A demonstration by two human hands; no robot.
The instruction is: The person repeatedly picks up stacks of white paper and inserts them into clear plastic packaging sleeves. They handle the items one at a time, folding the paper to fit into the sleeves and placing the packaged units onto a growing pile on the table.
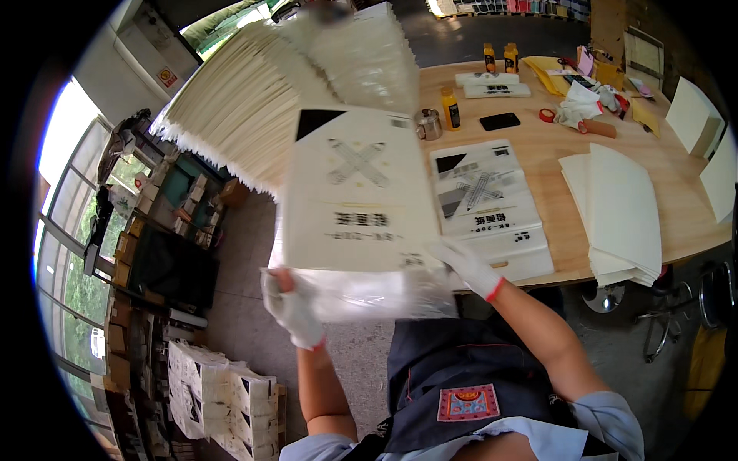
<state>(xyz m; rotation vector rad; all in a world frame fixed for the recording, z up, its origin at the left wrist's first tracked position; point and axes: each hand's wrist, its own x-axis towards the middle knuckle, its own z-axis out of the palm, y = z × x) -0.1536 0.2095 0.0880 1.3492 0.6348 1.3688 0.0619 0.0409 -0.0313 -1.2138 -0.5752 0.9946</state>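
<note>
The gloved left hand [294, 307] grasps the lower left corner of the printed paper pack [357, 207], at its clear plastic sleeve [369, 293]; the gloved right hand [467, 269] lies at the lower right corner, but blur prevents telling whether it pinches or merely rests there. The pack is in front of the person, left of the wooden table [676, 157]. Expect moderate weight, a flat body that may bow if unsupported, and a slippery film. Support both sides on the paper-filled portion; the loose sleeve end is soft and likely to crease or tear. A similar pack [484, 201] lies on the table; farther right are loose white sheets [626, 211], whose bare edges would probably dent easily.
</note>
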